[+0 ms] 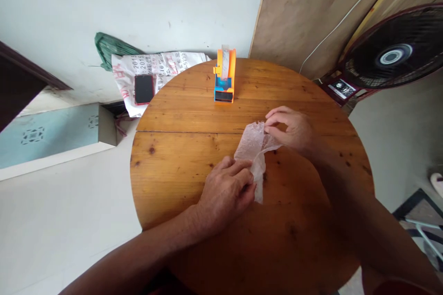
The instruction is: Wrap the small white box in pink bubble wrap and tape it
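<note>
The left forearm comes in from the 7 o'clock edge of the round wooden tabletop [180, 156] and reaches toward its middle. The left hand [226, 189] lies palm down with its knuckles up and its fingers curled in. The fingertips press and pinch the lower part of a thin white sheet [252, 145], so this hand is closed narrowly on it.

The sheet is crinkled and half see-through, and it sits near the centre of the tabletop. It runs from the left hand up toward 1 o'clock, partly lifted and folded along its length. A loose tail lies on the wood just right of the left fingertips.

The right forearm enters from the 4 o'clock edge. The right hand [290, 129] rests at the sheet's upper end, at about 2 o'clock from the left hand. Its thumb and forefinger are nipped together on the top corner of the sheet, and the other fingers are bent loosely above it. Both hands hold the same sheet, with a short stretch of it between them.

Off the tabletop at 10 o'clock, a printed white sack [166, 67] lies on the floor against the wall. A dark phone [144, 88] rests on top of it, and what the sack holds cannot be told. At the 12 o'clock edge stands an orange tape dispenser [224, 78] holding a roll, with a strip of tape rising from it. At 2 o'clock, beyond the tabletop, stands a black fan [394, 55].
</note>
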{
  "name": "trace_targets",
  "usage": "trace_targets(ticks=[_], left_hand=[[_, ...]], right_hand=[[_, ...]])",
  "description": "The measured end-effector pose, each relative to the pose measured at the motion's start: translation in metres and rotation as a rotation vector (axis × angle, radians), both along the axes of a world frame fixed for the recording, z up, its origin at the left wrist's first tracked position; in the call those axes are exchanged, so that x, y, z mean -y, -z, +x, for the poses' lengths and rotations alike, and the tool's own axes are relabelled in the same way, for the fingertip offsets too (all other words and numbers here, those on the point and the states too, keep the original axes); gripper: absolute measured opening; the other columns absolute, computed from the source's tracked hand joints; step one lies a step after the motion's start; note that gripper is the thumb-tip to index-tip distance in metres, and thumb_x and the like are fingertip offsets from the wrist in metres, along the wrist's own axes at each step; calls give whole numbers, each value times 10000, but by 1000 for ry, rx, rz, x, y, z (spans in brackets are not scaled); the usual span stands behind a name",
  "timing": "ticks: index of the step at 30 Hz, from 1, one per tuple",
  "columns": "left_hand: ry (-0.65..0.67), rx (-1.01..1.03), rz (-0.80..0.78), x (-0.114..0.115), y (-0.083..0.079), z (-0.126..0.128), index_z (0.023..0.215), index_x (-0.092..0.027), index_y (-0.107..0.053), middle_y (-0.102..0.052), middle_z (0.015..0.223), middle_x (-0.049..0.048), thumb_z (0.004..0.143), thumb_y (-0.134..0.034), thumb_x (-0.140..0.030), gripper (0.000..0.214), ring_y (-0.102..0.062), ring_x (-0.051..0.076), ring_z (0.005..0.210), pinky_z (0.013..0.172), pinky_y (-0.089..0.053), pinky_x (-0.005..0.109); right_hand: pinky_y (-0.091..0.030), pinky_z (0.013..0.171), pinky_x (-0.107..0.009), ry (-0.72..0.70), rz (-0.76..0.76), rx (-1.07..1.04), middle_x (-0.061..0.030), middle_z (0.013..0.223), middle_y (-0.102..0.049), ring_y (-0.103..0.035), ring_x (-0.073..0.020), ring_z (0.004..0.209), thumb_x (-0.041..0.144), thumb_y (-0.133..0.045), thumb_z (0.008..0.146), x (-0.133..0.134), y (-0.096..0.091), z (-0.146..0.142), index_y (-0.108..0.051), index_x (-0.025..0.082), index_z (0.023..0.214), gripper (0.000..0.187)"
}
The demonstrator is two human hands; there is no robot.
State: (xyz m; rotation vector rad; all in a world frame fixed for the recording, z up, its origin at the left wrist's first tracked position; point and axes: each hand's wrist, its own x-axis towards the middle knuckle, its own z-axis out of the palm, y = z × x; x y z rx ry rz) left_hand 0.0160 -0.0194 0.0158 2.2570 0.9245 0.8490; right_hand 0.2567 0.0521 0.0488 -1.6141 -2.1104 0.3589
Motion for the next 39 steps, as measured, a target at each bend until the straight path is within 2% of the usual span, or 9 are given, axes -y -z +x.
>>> trace_targets(ticks=[5,9,18,21,26,29,33,36,39], left_hand=[[-4,3,68,-1,1,-1,748,-201,-592,-758,1162,29,887,-626,-191,143,-644,251,1062,897,-524,419],[44,57,34,-3,4,0,772,-204,-572,-759,1123,46,879,-612,-153,125,-670,223,1101,943,-533,393],[96,48,-81,-9,8,1,717,-203,-535,-663,1374,97,807,-610,-133,136,-542,294,1383,1073,-477,484],[145,66,-92,-12,10,2,725,-205,-508,-710,1286,106,794,-600,-127,139,-514,298,1411,1093,-452,487],[167,96,-104,-14,12,4,720,-213,-465,-761,1006,70,767,-575,-96,167,-548,284,1379,1098,-434,462],[163,121,-113,-13,12,5,722,-216,-459,-752,973,62,762,-572,-101,166,-572,286,1351,1105,-435,458],[151,140,-105,-14,10,5,715,-217,-453,-740,963,67,763,-564,-114,158,-622,281,1283,1096,-456,451],[154,137,-103,-14,9,5,713,-217,-460,-736,959,67,771,-565,-122,153,-600,288,1311,1100,-458,465],[150,115,-106,-14,10,4,716,-211,-483,-728,1084,94,779,-575,-128,139,-567,301,1348,1111,-452,481]], right_hand=[[-457,563,-300,177,-344,-316,-13,701,-708,-611,-168,620,350,-656,783,-16,4,6,-689,232,741,130],[-433,509,-272,205,-439,-486,-18,671,-708,-596,-146,572,353,-682,753,-26,10,12,-674,225,696,140],[-399,412,-283,139,-667,-389,-81,664,-707,-644,-194,562,499,-694,815,-45,4,19,-659,227,701,297],[-410,421,-285,138,-708,-337,-96,707,-726,-657,-195,569,485,-672,848,-49,2,19,-668,218,721,296],[-412,439,-275,202,-747,-354,-73,708,-715,-628,-167,555,282,-644,850,-53,4,21,-658,200,692,178],[-400,439,-263,325,-593,-372,-43,680,-686,-601,-146,534,195,-625,835,-45,3,22,-659,196,691,147],[-430,527,-260,376,-114,-360,14,601,-603,-565,-126,555,210,-622,861,-8,-10,18,-648,225,711,153],[-493,623,-295,165,156,-255,-10,742,-681,-629,-156,666,239,-628,879,30,-21,5,-704,240,839,85],[-542,799,-352,-98,219,-74,-71,1065,-720,-689,-214,936,233,-586,913,54,-18,-12,-729,240,1020,179]])
